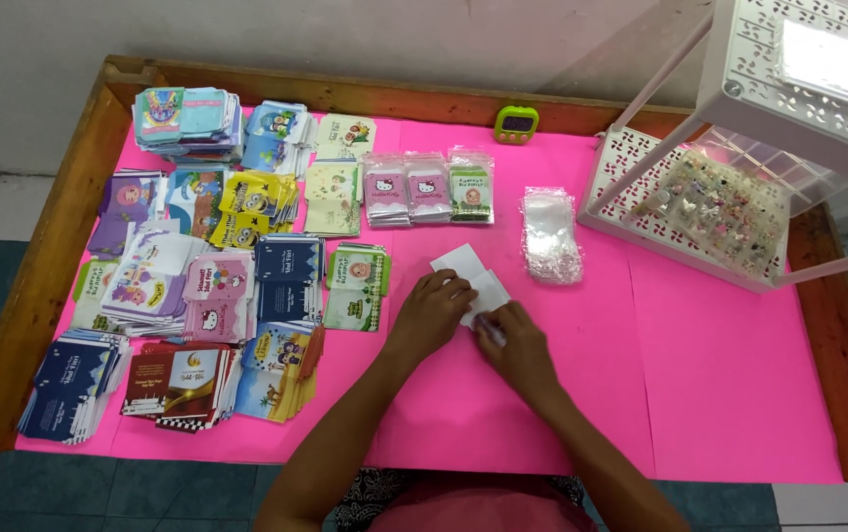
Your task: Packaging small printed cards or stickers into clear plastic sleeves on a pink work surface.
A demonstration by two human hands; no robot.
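While both forearms are stretched forward over the pink table (719, 394), the left hand (431, 313) is laid palm-down on the white envelopes (468, 271). The envelopes' near corner is pinched by the curled fingers of the right hand (514, 345), just right of the left hand.

White paper packet (471, 277) flat on pink table, under both hands

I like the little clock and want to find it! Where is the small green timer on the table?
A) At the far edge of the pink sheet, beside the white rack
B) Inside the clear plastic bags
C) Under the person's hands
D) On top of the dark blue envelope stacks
A: the green timer sits at the far edge of the pink sheet, just left of the white rack, far from both hands.
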